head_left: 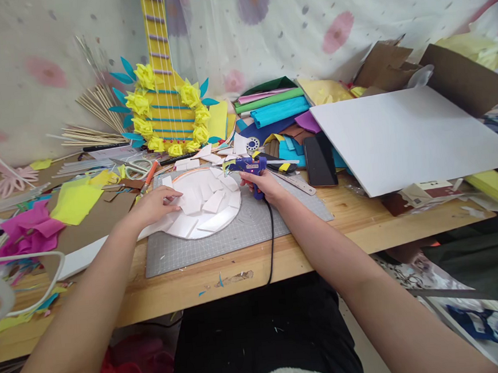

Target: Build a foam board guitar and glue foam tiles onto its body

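My right hand [264,186] is wrapped round the handle of a blue hot glue gun [251,166], whose nozzle points left over a round white foam board shape [211,227]. Several cut white foam pieces [214,201] lie on that shape, some flat and some overlapping. At its left side rests my left hand [160,203], fingers bent and slightly apart, touching the white pieces; I see nothing held in it. Beneath the shape is a grey cutting mat [168,256]. A black cord [272,242] runs from the glue gun over the table edge.
A yellow paper guitar [173,109] with paper roses leans at the back. Scissors [138,167] and an orange cutter [150,176] lie at left. A metal ruler [296,184], a phone [320,159] and a large white board [418,141] are to the right.
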`<state>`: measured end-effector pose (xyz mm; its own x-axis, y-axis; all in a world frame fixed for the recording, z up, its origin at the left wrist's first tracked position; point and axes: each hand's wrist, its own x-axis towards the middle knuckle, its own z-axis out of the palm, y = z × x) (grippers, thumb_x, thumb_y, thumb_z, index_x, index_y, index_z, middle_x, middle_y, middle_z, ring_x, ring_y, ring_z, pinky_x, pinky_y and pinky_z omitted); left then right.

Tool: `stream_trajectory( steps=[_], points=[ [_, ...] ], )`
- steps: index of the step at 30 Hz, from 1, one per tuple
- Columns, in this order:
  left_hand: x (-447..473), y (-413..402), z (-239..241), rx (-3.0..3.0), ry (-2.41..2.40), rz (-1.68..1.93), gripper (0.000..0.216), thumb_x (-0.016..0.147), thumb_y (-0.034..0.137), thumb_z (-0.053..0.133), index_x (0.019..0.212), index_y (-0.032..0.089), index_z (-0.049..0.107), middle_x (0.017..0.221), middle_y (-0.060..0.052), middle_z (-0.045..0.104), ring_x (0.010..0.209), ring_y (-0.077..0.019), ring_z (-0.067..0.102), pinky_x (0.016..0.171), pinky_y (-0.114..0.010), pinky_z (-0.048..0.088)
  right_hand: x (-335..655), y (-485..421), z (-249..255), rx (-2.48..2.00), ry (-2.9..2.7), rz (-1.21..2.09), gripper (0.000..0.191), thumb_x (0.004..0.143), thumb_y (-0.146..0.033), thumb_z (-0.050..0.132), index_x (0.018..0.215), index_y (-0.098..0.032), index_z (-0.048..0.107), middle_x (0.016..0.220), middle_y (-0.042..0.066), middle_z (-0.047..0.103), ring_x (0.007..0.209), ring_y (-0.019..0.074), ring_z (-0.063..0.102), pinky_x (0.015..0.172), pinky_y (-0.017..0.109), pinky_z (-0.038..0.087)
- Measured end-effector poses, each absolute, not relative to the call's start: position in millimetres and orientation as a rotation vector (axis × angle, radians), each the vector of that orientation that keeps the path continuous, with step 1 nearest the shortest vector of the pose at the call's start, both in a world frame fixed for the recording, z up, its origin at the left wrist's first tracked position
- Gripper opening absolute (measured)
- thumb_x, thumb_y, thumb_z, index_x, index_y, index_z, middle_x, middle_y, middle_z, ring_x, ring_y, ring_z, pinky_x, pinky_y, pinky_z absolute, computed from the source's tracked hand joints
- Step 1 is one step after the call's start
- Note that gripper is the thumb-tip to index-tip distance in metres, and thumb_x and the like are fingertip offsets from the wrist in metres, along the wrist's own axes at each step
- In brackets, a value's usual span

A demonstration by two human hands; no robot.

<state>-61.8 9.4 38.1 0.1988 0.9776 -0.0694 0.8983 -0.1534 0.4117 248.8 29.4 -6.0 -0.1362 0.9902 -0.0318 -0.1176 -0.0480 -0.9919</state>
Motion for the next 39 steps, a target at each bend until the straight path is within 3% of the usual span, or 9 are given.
stream_trajectory(
  steps=[9, 18, 22, 26, 39],
  points=[
    [-60, 12, 36, 2.014, 1.751, 0.338, 0.048, 0.055, 0.048, 0.072, 0.097, 0.024, 0.074, 0.101, -0.007, 0.069, 0.087, -0.0239, 0.063, 0.081, -0.035, 0.049, 248, 27, -3, -1.065, -1.19, 1.379, 0.04, 0.056, -0.054, 0.077, 0.065, -0.019, 0.06, 0.061, -0.001, 0.059, 0.049, 0.0065, 0.041, 0.044, 0.022, 0.034],
    [-62, 7, 49, 1.943, 1.719, 0.397, 0.061, 0.055, 0.059, 0.068, 0.105, 0.024, 0.07, 0.103, -0.007, 0.069, 0.089, -0.0231, 0.062, 0.079, -0.033, 0.049, 249, 26, -1, -1.082, -1.19, 1.366, 0.04, 0.056, -0.055, 0.075, 0.063, -0.019, 0.06, 0.061, -0.001, 0.059, 0.048, 0.0065, 0.04, 0.045, 0.023, 0.034],
    [-54, 5, 58, 2.033, 1.866, 0.424, 0.049, 0.066, 0.057, 0.06, 0.099, 0.023, 0.066, 0.091, -0.005, 0.066, 0.081, -0.0206, 0.06, 0.069, -0.031, 0.046, 249, 26, -2, -1.087, -1.196, 1.358, 0.04, 0.057, -0.055, 0.075, 0.064, -0.019, 0.059, 0.062, 0.0, 0.059, 0.049, 0.0069, 0.041, 0.045, 0.023, 0.034],
    [-30, -1, 55, 2.12, 1.947, 0.22, 0.041, 0.066, 0.057, 0.062, 0.086, 0.022, 0.061, 0.085, -0.004, 0.063, 0.077, -0.021, 0.06, 0.062, -0.03, 0.041, 249, 27, -2, -1.095, -1.188, 1.356, 0.04, 0.055, -0.055, 0.075, 0.064, -0.019, 0.059, 0.062, 0.0, 0.06, 0.048, 0.007, 0.041, 0.045, 0.023, 0.034],
    [-13, -11, 36, 2.203, 1.974, 0.11, 0.035, 0.069, 0.051, 0.066, 0.084, 0.022, 0.054, 0.1, -0.008, 0.06, 0.094, -0.0252, 0.058, 0.076, -0.033, 0.043, 249, 28, -3, -1.082, -1.184, 1.36, 0.039, 0.056, -0.054, 0.076, 0.067, -0.02, 0.06, 0.063, 0.0, 0.061, 0.048, 0.0072, 0.041, 0.045, 0.023, 0.034]
  ],
)
